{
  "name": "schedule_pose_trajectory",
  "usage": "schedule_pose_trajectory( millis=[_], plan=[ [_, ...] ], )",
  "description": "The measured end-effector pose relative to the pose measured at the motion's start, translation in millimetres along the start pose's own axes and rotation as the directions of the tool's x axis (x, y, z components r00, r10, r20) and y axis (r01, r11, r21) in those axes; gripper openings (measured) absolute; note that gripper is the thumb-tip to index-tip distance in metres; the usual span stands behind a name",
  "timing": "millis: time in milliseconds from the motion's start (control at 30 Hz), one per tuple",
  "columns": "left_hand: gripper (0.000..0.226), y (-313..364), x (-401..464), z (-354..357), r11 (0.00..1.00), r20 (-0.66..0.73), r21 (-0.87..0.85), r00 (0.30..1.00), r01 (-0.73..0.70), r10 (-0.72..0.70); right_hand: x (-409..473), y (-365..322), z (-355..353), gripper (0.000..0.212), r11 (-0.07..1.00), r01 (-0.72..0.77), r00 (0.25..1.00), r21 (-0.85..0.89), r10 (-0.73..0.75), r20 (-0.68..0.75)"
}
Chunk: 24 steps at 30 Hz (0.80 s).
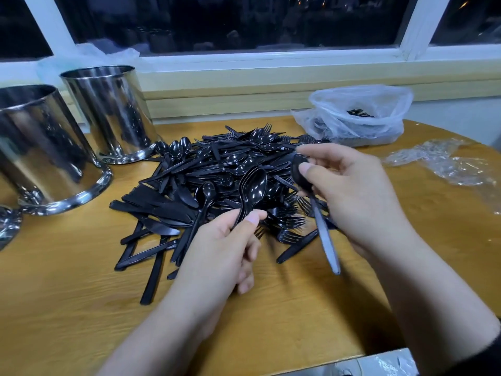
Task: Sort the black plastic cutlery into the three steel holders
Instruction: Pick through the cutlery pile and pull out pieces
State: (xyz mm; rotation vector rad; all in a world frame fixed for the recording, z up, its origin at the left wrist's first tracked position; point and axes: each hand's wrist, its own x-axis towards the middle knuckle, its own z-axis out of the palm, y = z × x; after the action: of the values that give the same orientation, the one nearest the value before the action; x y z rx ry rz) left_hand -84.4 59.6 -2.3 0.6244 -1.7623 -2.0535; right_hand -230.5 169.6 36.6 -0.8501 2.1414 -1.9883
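Both my hands are busy, left grip [230, 240] holding stacked spoons [253, 188], right grip [349, 191] pinching one spoon [299, 172], but the big cutlery pile [217, 180] on the desk [67, 280] still waits beside the steel holders [108, 109].

light: indoor, overhead — window [244, 23] dark | glare: steel holders [108, 109] | edges: wide-angle bend

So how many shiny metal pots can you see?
3. One tall shiny steel holder stands at the back left by the window, a bigger one sits nearer, and only the edge of a third shows at the left border.
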Motion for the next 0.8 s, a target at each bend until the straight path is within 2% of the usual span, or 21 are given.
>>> schedule_pose_trajectory(
  millis=[67, 300, 467, 667, 800],
  plan=[
    [0.021, 0.8, -3.0, 2.0, 1.0, -0.006, -0.012, 1.0, 0.005, -0.005, -7.3, -3.2, 15.5, 0.016, 0.999, -0.016, 0.999, 0.046, 0.015, 0.038],
    [0.026, 10.0, -13.8, -3.8, 0.981, 0.037, -0.189, 0.998, 0.053, -0.047, -17.1, -3.1, 48.8, 0.008, 1.0, -0.021, 0.999, 0.019, 0.021, 0.039],
    [0.028, 14.3, -21.1, -19.8, 0.988, 0.022, -0.146, 0.998, 0.053, -0.05, -20.1, -5.0, 69.7, 0.013, 0.999, -0.025, 0.998, -0.04, 0.027, 0.051],
    [0.032, 26.6, -19.1, -62.3, 0.994, -0.098, -0.108, 0.995, 0.01, -0.021, -6.3, -3.1, 70.9, 0.017, 0.97, 0.025, 1.0, -0.243, -0.019, 0.024],
    [0.035, 29.7, -20.1, -96.1, 0.996, -0.147, -0.079, 0.988, 0.029, -0.04, 13.0, -2.7, 77.2, 0.016, 0.885, 0.064, 0.992, -0.46, -0.006, 0.127]
  ],
)
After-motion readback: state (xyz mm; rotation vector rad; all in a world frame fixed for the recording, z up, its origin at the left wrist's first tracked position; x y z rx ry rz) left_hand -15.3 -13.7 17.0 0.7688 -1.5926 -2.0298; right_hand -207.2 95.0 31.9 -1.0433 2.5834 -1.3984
